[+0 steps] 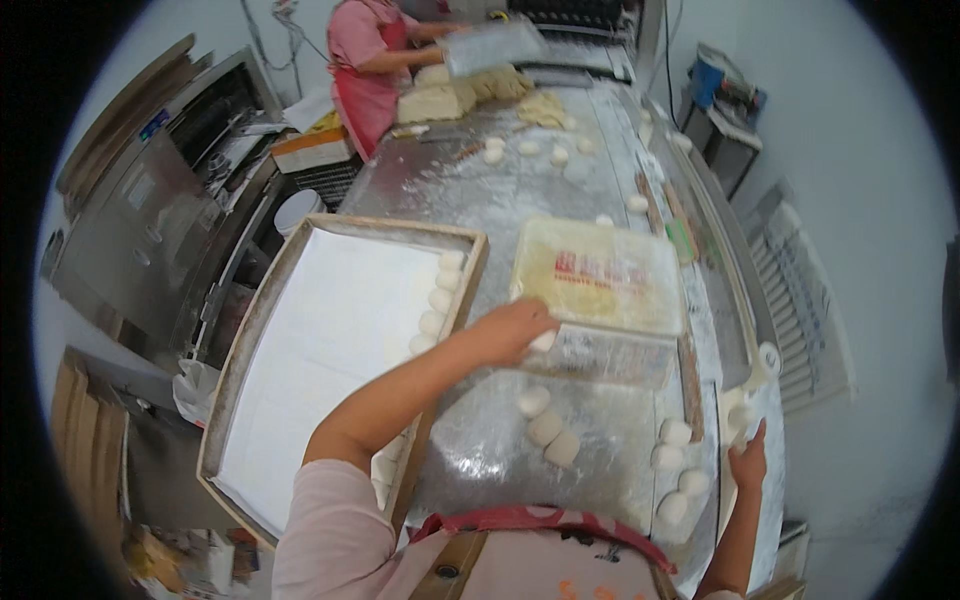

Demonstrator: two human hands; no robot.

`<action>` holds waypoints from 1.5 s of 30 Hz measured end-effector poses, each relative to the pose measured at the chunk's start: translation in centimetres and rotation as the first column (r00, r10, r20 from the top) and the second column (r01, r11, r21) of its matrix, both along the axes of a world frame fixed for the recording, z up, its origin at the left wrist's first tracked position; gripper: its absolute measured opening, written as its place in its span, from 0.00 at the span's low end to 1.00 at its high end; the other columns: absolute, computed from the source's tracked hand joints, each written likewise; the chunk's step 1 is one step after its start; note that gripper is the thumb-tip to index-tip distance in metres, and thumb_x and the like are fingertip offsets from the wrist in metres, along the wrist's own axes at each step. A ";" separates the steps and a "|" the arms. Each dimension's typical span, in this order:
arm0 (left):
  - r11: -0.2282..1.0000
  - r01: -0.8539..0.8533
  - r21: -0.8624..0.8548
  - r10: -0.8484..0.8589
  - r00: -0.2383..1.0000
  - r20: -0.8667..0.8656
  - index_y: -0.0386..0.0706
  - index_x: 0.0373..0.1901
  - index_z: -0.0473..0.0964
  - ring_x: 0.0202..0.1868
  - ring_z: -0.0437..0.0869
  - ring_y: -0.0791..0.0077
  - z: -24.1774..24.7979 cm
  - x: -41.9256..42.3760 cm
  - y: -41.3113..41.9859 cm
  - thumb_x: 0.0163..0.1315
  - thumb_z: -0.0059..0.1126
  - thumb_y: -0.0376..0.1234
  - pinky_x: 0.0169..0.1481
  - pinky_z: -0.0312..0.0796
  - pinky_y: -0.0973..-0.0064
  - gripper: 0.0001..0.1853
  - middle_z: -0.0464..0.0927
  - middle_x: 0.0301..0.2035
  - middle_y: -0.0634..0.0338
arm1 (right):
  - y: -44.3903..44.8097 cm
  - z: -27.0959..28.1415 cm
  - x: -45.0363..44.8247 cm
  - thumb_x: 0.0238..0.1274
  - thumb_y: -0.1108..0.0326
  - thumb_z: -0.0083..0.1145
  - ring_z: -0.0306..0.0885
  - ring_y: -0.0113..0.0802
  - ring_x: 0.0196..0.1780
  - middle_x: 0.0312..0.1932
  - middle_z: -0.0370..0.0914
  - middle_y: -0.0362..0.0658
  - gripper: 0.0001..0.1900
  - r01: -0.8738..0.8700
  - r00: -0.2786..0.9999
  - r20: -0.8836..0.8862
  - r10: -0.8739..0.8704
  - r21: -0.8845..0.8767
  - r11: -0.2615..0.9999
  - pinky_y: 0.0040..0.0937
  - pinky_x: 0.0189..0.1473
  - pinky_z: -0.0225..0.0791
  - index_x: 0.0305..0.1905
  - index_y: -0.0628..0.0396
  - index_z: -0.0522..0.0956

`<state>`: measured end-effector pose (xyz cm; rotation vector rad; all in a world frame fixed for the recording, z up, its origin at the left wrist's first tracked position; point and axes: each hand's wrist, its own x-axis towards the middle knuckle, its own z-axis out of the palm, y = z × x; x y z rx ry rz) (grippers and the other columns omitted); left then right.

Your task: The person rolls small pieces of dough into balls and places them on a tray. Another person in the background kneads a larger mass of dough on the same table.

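My left hand (517,330) is closed around a white dough ball (543,341) beside the lidded plastic tub (600,277). My right hand (748,461) is at the far right, by a pale dough piece (741,420) on the floured strip; whether it grips the piece cannot be told. Three dough balls (546,427) lie in front of the tub, and several more (675,472) lie between them and my right hand. At my left, a wooden tray (471,285) lined with white paper (322,360) holds a row of dough balls (441,300) along its right side, partly hidden by my left arm.
Across the metal table (420,176) a co-worker in a red apron (367,97) holds a blurred, pale tray (495,49) over large dough slabs (435,103). Wooden rolling pins (690,382) lie along the right side. A white bucket (298,210) stands beyond the tray.
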<state>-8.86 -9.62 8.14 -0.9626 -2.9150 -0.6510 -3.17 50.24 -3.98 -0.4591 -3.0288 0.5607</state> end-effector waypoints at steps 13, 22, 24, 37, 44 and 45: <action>0.974 -0.148 0.172 0.200 0.920 -0.338 0.48 0.64 0.72 0.66 0.72 0.45 -2.4 -5.4 2.5 0.55 0.63 0.27 0.68 0.70 0.57 0.31 0.69 0.66 0.46 | -6.4 5.0 0.5 0.65 0.62 0.62 0.81 0.60 0.52 0.49 0.82 0.58 0.24 -0.214 0.964 -0.175 0.199 -0.067 0.975 0.49 0.52 0.74 0.63 0.55 0.71; 0.966 -0.140 0.219 0.186 0.960 -0.207 0.45 0.72 0.65 0.70 0.67 0.47 -0.4 -10.0 -0.2 0.66 0.60 0.33 0.77 0.58 0.58 0.32 0.68 0.68 0.45 | -20.3 3.7 8.2 0.58 0.66 0.66 0.77 0.53 0.61 0.58 0.77 0.54 0.24 -0.674 0.737 -0.177 0.653 -0.122 0.728 0.42 0.60 0.72 0.61 0.53 0.76; 0.969 -0.180 0.170 0.213 0.957 -0.198 0.48 0.73 0.66 0.71 0.66 0.47 1.2 -9.9 -2.1 0.66 0.60 0.35 0.76 0.59 0.58 0.32 0.68 0.69 0.46 | -20.2 3.3 9.0 0.58 0.69 0.65 0.77 0.53 0.60 0.58 0.77 0.55 0.22 -0.604 0.789 -0.238 0.567 -0.130 0.786 0.43 0.59 0.73 0.59 0.54 0.77; 0.985 -0.169 0.023 0.171 0.979 -0.113 0.48 0.73 0.65 0.70 0.66 0.41 -2.8 -9.8 2.2 0.59 0.69 0.43 0.75 0.60 0.56 0.39 0.66 0.67 0.37 | 3.1 1.4 19.4 0.59 0.66 0.70 0.63 0.56 0.72 0.66 0.67 0.62 0.38 0.229 0.954 -0.226 -0.197 0.123 0.966 0.48 0.72 0.59 0.72 0.62 0.64; 0.989 -0.140 -0.042 0.134 0.984 -0.114 0.46 0.65 0.70 0.65 0.71 0.44 -3.3 -9.3 2.5 0.57 0.69 0.36 0.69 0.66 0.57 0.32 0.72 0.62 0.46 | 5.3 0.7 22.1 0.60 0.54 0.71 0.79 0.57 0.57 0.52 0.78 0.60 0.43 0.456 0.890 0.054 -0.453 -0.083 0.886 0.47 0.59 0.71 0.74 0.59 0.61; 0.993 -0.118 -0.022 0.115 0.988 -0.105 0.46 0.63 0.70 0.64 0.71 0.44 -2.6 -8.7 2.5 0.56 0.69 0.34 0.68 0.67 0.57 0.31 0.72 0.61 0.47 | 4.7 1.6 21.7 0.61 0.53 0.70 0.80 0.58 0.55 0.49 0.80 0.60 0.43 0.488 0.873 0.091 -0.480 -0.155 0.859 0.47 0.56 0.73 0.74 0.59 0.61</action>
